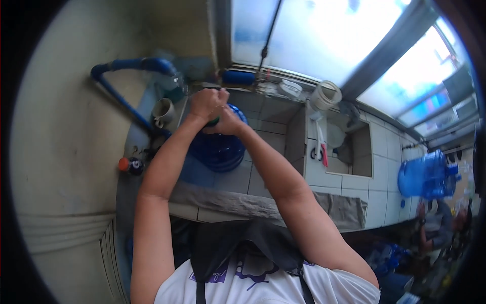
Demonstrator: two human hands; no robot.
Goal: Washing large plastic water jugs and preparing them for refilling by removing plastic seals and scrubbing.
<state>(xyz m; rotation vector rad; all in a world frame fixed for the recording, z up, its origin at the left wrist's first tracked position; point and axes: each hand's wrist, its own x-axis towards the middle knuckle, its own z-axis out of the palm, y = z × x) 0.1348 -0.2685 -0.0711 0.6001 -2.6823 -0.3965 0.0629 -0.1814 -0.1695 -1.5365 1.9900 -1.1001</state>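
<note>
A large blue plastic water jug [220, 154] stands in a white-tiled basin [265, 131], its mouth towards me. Both hands meet over its top and hide the neck. My left hand [208, 104], fingers curled, lies across the top; what it holds under the palm is hidden. Against it, my right hand [227, 121] is closed around the neck area, with the thumb towards me. A bit of something green [213, 122] shows between the hands; I cannot tell whether it is a cap or a sponge.
Left of the basin are a mug [163, 112], a bottle with an orange cap [131, 166] and a blue pipe [121, 99]. A grey cloth [231, 203] covers the front edge. Rightward are a red-and-white handled tool [322, 142], a second basin [360, 152], another jug [427, 175] and a person [436, 226].
</note>
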